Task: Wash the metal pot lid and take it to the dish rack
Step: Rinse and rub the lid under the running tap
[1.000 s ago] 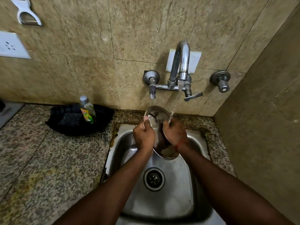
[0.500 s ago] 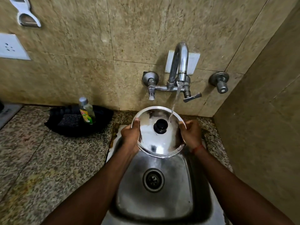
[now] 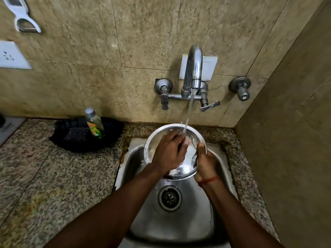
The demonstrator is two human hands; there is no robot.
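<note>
1. Over the back of the sink (image 3: 136,176), under the running tap (image 3: 194,68), the metal pot lid (image 3: 180,170) is held tilted, its hollow underside facing up.
2. Right hand (image 3: 206,163) is clamped on the lid's right rim, thumb over the edge; left hand (image 3: 168,153) lies flat and spread inside it, holding nothing.
3. To rinse well, I would sweep the palm round the whole inner face and turn the lid so water reaches every part of the rim.
4. Lid looks shiny, wet steel; the knob is hidden beneath.

Dim warm light, bowed edges, slight blur
</note>
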